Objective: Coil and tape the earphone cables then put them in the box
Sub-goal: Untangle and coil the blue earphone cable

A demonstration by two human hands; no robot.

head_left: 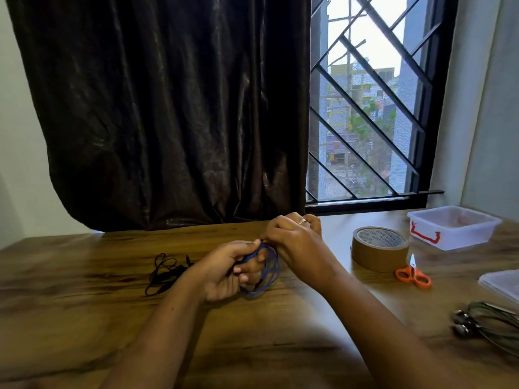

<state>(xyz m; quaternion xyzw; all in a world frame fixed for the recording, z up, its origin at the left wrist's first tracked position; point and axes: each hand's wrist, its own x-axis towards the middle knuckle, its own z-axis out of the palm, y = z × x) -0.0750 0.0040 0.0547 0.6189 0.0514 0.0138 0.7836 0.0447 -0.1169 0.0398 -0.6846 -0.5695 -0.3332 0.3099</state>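
- Fingers of left hand (224, 269) curl round the blue earphone cable (274, 272), coiled just above the table (84, 299).
- Right hand (295, 242) pinches the coil's top; its fingertips are hidden.
- Box (452, 234) contents are blurred.
- Dark cable (488, 324) is cut off at the right edge.

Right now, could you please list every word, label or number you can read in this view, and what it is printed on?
Tape roll: ring of printed lettering on its top, too blurred to read.
Buildings outside: any signs too small to read.
No other text shows.
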